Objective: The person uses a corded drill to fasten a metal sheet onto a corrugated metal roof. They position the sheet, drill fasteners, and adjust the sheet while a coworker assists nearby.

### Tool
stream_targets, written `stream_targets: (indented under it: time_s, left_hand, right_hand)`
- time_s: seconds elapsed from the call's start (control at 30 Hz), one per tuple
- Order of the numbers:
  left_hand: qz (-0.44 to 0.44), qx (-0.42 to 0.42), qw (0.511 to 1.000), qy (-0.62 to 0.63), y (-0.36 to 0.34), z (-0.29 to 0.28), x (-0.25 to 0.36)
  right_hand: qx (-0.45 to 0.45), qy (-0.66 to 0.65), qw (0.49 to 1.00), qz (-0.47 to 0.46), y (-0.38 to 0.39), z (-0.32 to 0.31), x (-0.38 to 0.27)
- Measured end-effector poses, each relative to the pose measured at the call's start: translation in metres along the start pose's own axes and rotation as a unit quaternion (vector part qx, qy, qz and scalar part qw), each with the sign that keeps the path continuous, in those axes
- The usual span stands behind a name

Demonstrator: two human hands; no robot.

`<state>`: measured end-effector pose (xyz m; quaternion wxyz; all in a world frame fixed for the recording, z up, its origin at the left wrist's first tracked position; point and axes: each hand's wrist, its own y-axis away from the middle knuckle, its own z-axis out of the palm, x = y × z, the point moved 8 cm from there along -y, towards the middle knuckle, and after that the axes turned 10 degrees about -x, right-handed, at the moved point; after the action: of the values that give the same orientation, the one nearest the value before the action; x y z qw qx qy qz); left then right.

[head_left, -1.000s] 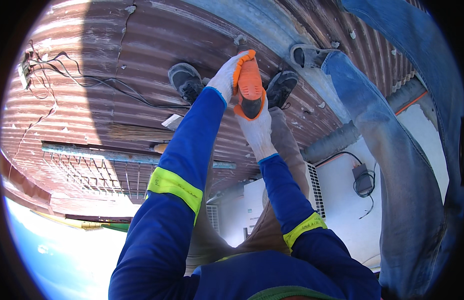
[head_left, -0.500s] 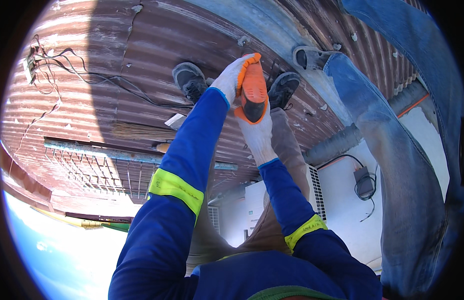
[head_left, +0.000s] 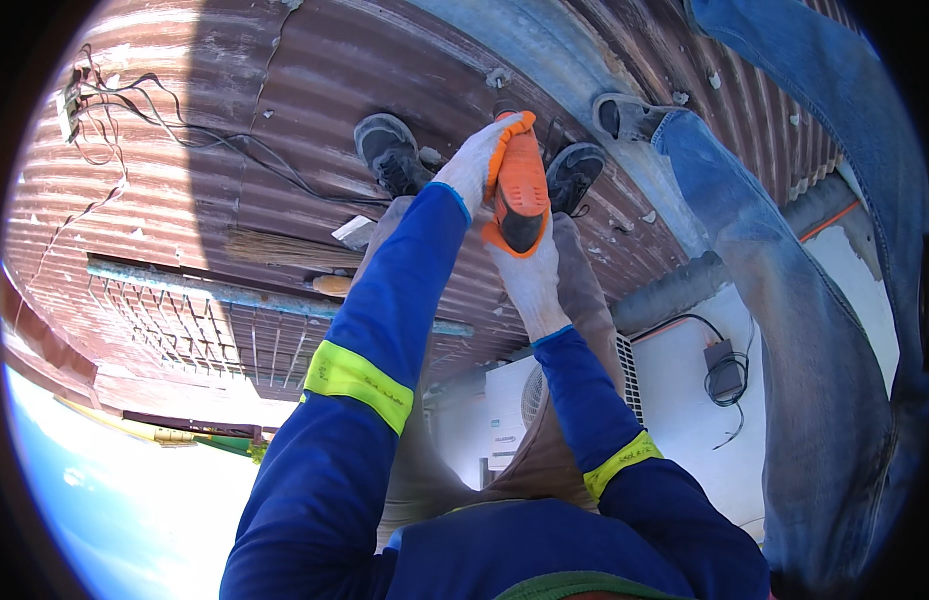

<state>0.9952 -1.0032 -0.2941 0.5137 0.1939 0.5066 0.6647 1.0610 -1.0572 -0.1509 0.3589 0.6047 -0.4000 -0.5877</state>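
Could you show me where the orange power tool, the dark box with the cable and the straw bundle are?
Orange power tool [head_left: 523, 183]: head view, middle of its casing.
Dark box [head_left: 722, 361]: head view, its flat face.
Straw bundle [head_left: 285, 247]: head view, middle of its strands.

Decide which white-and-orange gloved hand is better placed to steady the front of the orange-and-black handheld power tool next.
Probably the left hand: it grips the power tool nearer its front, whereas the right hand is at its rear.
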Motion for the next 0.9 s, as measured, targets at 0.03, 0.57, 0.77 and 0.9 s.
stream_targets:
  time_s: [0.03,0.57,0.77,0.9]
  left_hand:
    - [0.006,-0.018,1.0,0.017,0.0,0.003,-0.001]
    - [0.105,0.012,0.991,0.079,0.037,-0.066,-0.007]
    - [0.304,0.164,0.93,-0.126,0.032,-0.104,0.057]
    - [0.3,0.275,0.895,-0.181,0.014,-0.12,0.064]
  right_hand:
    - [-0.001,0.009,1.0,-0.008,0.002,-0.001,-0.003]
    - [-0.133,0.027,0.991,-0.024,0.003,-0.015,0.022]
    - [-0.024,0.249,0.962,-0.107,-0.143,-0.056,-0.012]
    - [-0.002,0.493,0.861,-0.126,-0.233,-0.034,-0.03]
